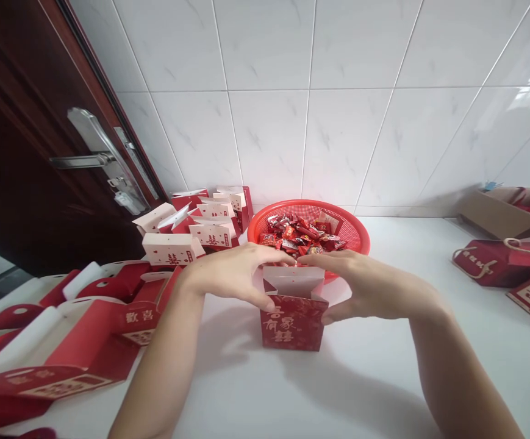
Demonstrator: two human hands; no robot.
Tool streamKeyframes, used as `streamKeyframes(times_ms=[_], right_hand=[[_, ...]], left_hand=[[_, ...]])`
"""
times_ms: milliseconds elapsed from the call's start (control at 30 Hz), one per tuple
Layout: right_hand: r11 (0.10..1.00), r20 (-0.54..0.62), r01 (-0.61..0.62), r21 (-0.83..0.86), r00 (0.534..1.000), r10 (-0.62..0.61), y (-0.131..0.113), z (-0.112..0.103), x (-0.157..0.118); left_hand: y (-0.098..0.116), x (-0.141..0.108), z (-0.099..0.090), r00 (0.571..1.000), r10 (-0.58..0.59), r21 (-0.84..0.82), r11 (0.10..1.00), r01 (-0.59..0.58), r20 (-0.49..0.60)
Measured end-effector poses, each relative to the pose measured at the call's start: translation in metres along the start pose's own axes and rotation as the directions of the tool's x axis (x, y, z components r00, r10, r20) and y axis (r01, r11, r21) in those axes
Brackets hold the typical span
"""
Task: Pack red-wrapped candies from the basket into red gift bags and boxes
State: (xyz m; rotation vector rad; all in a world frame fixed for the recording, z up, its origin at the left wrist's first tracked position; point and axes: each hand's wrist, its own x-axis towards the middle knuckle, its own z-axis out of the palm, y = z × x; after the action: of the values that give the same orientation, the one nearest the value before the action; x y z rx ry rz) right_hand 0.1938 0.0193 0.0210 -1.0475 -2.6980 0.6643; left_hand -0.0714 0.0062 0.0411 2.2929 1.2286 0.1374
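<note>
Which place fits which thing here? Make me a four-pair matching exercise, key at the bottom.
Things
1. Round red perforated plastic basket
2. Dark red paper box with pale lettering
3. Silver metal door handle
4. Brown open cardboard box

Places
A. Between the left hand and the right hand
B. At the far right, near the white tiled wall
C. Just beyond both hands, holding small shiny wrapped packets
D. On the dark brown door at the left

Pairs: 1-C, 2-A, 3-D, 4-B
</note>
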Motion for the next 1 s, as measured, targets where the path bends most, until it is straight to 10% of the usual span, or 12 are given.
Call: streamKeyframes(times_ms=[333,500,667,1000], right_hand=[[1.000,-0.071,0.011,0.026,0.997,-0.009,0.010,-0.002,0.022],[0.926,-0.366,0.248,0.285,0.921,-0.133,0.022,-0.013,0.015],[0.805,-0.500,0.411,0.428,0.849,-0.168,0.026,-0.010,0.016],[0.609,-0.482,0.398,0.686,0.875,-0.029,0.040,-0.002,0.025]], left_hand=[[-0.005,0.012,0.004,0.975,0.074,-0.042,0.996,-0.085,-0.209],[-0.005,0.010,0.006,0.778,0.081,-0.202,0.944,-0.260,-0.623],[-0.007,0.017,0.010,0.655,0.062,-0.203,0.925,-0.320,-0.753],[-0.006,0.022,0.013,0.689,0.103,-0.204,0.915,-0.349,-0.717]])
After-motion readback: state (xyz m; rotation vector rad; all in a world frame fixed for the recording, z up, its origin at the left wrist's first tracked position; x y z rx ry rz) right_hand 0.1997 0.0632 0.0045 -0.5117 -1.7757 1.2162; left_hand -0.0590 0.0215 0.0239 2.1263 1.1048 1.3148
